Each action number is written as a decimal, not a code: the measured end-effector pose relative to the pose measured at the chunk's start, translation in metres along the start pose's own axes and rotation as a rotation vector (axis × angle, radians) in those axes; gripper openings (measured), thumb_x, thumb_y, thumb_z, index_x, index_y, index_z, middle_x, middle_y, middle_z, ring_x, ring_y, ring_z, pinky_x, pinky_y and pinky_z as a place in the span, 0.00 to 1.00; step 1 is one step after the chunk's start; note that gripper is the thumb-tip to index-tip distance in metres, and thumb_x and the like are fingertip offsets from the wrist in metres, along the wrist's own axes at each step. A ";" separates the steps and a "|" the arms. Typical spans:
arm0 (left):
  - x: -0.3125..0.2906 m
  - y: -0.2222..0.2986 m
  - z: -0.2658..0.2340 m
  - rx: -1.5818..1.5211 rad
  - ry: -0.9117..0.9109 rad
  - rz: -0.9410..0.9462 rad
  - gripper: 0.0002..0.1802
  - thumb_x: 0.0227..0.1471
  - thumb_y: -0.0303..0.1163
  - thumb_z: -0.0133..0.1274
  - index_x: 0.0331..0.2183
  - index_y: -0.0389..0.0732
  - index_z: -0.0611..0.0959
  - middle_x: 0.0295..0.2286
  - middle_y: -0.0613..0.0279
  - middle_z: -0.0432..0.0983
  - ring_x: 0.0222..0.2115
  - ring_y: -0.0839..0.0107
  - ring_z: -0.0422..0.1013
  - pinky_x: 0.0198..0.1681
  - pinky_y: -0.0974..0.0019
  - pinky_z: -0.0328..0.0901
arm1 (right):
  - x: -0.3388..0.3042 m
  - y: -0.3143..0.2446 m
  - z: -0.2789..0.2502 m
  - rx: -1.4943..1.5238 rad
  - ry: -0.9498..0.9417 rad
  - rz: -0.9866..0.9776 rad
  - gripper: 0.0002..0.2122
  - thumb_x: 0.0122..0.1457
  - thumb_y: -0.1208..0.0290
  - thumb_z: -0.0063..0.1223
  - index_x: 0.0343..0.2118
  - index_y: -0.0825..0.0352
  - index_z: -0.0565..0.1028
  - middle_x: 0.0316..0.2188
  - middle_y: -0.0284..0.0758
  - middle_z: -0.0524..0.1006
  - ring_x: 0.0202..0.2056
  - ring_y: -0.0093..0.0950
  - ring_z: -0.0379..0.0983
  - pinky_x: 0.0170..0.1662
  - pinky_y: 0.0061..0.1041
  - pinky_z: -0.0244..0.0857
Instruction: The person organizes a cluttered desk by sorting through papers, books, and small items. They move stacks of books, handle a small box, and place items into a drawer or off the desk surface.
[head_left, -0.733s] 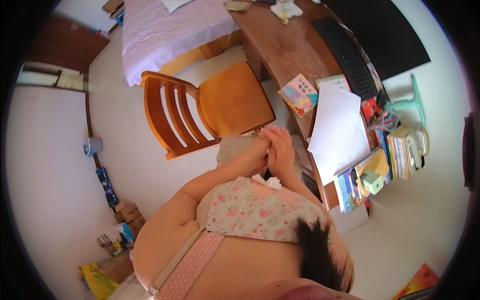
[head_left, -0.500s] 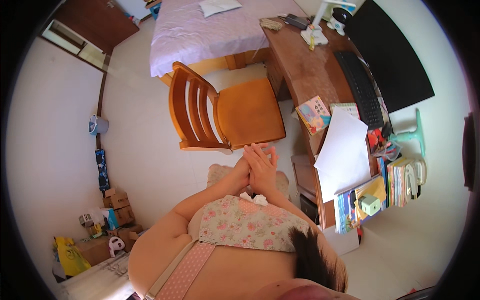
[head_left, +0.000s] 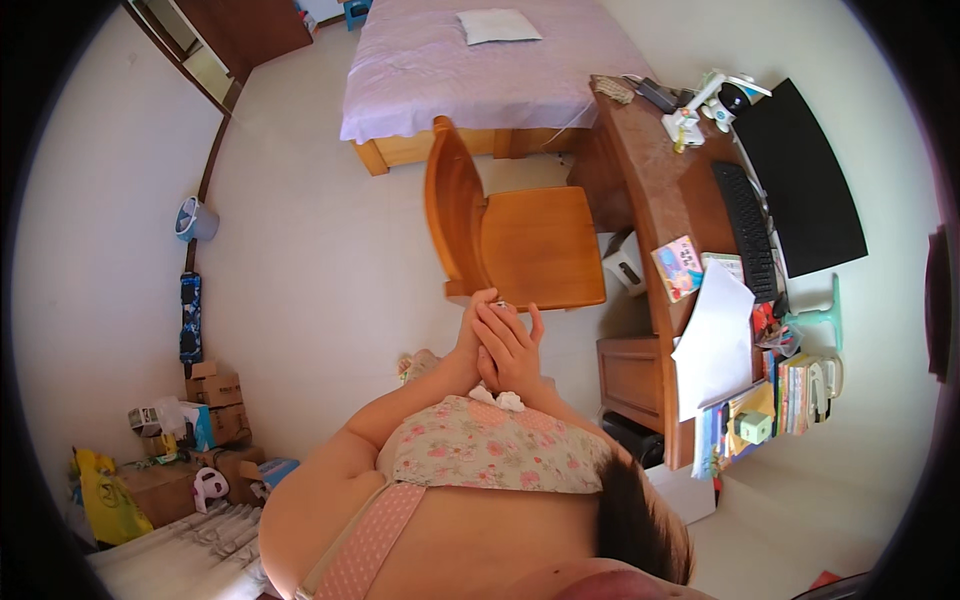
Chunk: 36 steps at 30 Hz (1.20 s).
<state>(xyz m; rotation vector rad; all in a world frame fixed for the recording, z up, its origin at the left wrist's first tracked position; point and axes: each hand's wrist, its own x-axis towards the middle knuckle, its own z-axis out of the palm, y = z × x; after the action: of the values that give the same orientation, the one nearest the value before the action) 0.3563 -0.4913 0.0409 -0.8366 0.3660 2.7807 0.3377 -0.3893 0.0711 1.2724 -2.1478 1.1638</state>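
My left hand (head_left: 466,338) and my right hand (head_left: 511,348) are clasped together in front of my chest. The right lies over the left, its fingers bent across it, and partly covers the left hand's fingers. Both hands are closed on each other; whether something small sits between the palms cannot be told. Just beyond them stands a wooden chair (head_left: 540,245), its backrest to the left. The hands overlap its near edge in the picture, but touching is not clear. Below them is my floral apron (head_left: 490,450) with a white bow.
To the right runs a brown desk (head_left: 665,190) with a monitor (head_left: 805,180), keyboard (head_left: 745,230), lamp (head_left: 685,125), paper sheets (head_left: 715,340) and books (head_left: 795,395). A bed (head_left: 470,90) is at the back. Cardboard boxes (head_left: 215,390) and a bucket (head_left: 196,219) line the left wall.
The chair, bed and desk have shifted right and somewhat down in the picture as my view turned. My hands stay together, with the fingers arranged differently and more of the left hand showing.
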 end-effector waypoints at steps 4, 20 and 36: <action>-0.051 0.083 -0.050 -0.038 0.044 0.087 0.14 0.56 0.38 0.40 0.37 0.40 0.74 0.35 0.60 0.72 0.37 0.70 0.69 0.40 0.67 0.66 | 0.039 -0.053 0.087 0.176 -0.001 -0.012 0.15 0.48 0.73 0.47 0.40 0.69 0.72 0.47 0.39 0.71 0.48 0.33 0.67 0.59 0.44 0.42; -0.156 0.299 -0.168 -0.214 0.214 0.319 0.13 0.56 0.38 0.40 0.35 0.41 0.75 0.32 0.60 0.72 0.33 0.71 0.70 0.37 0.67 0.67 | 0.154 -0.159 0.302 0.508 -0.217 -0.140 0.17 0.44 0.75 0.48 0.41 0.68 0.71 0.47 0.37 0.70 0.49 0.36 0.64 0.52 0.42 0.55; -0.047 0.559 -0.089 -0.152 0.389 0.464 0.13 0.57 0.39 0.39 0.32 0.41 0.75 0.29 0.60 0.73 0.30 0.71 0.70 0.33 0.67 0.68 | 0.378 -0.031 0.488 0.728 -0.476 -0.264 0.11 0.53 0.67 0.48 0.38 0.65 0.72 0.45 0.34 0.71 0.49 0.33 0.63 0.50 0.36 0.55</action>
<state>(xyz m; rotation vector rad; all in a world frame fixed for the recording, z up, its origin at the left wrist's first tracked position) 0.2877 -1.0527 0.0929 -1.5102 0.4659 3.0785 0.2091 -0.9937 0.0552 2.2589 -1.7855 1.7343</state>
